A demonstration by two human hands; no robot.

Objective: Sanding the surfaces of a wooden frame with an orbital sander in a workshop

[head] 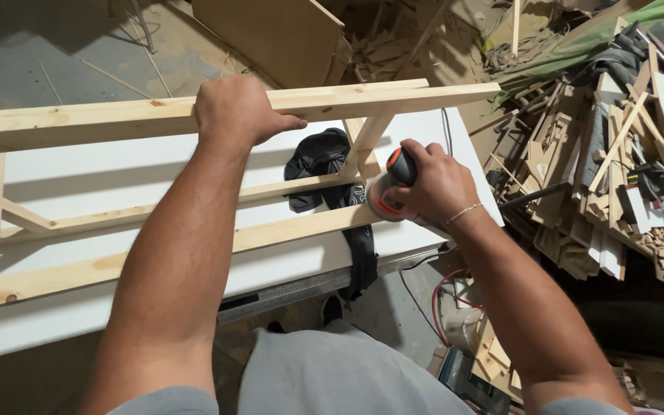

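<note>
Your left hand point(236, 111) clamps its fingers over the top rail of the wooden frame point(117, 115); it looks light, stiff and splintery. Your right hand point(436, 184) is wrapped tight round the sander point(386, 192), probably buzzy, so grip its rounded top.

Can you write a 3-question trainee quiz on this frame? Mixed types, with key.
1. True or false: the left hand grips the top rail of the wooden frame.
2. What does the right hand hold? A) a hammer B) an orange-and-black sander C) a tape measure
3. Fill in: the frame rests on a ____ tabletop, with a black cloth lying under the rails.

Key
1. True; the fingers wrap over the rail.
2. B; it is pressed at the end of a lower rail, near the diagonal brace.
3. white
</note>
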